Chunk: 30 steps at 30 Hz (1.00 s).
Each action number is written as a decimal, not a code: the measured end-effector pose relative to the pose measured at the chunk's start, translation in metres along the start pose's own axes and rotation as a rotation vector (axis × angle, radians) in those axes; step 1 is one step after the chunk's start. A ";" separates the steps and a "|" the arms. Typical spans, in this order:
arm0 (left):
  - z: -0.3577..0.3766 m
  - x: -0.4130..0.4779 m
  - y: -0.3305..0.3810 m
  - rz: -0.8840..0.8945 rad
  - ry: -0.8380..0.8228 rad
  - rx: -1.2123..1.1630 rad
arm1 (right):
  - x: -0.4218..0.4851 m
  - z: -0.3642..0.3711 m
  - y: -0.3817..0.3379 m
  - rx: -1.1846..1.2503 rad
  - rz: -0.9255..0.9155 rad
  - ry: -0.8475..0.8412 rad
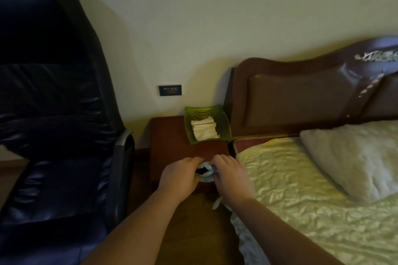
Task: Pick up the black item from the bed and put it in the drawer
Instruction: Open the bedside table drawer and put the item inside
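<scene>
A small black item shows between my two hands, with pale blue material around it. My left hand grips the bundle from the left and my right hand grips it from the right, fingers curled. Both hands are at the front edge of the dark wooden nightstand, left of the bed. The drawer front is hidden under my hands, so I cannot tell whether it stands open. Something small and white hangs below my right wrist.
A green dish with folded white napkins sits at the nightstand's back right. A large black leather chair stands close on the left. The brown headboard and a white pillow are to the right. A wall socket is above the nightstand.
</scene>
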<state>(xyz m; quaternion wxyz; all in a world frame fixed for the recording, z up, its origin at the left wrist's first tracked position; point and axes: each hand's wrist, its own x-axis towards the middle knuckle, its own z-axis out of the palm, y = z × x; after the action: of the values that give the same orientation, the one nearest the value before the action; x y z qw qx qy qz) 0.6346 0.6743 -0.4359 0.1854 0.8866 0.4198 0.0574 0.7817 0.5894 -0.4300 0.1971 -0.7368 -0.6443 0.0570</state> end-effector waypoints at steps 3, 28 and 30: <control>0.043 0.005 -0.035 -0.054 -0.071 -0.001 | -0.003 0.045 0.012 -0.040 0.012 -0.022; 0.473 0.077 -0.198 -0.697 -0.227 -0.567 | -0.017 0.368 0.185 -0.120 -0.371 0.150; 0.493 0.092 -0.209 -0.838 -0.141 -0.805 | -0.015 0.378 0.199 -0.121 -0.360 0.186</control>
<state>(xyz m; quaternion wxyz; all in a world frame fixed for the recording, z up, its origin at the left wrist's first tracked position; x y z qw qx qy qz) 0.6697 0.7273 -0.9758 0.5419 0.5066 0.6664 0.0752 0.8359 0.6384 -0.8510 0.2181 -0.6221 -0.7470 -0.0860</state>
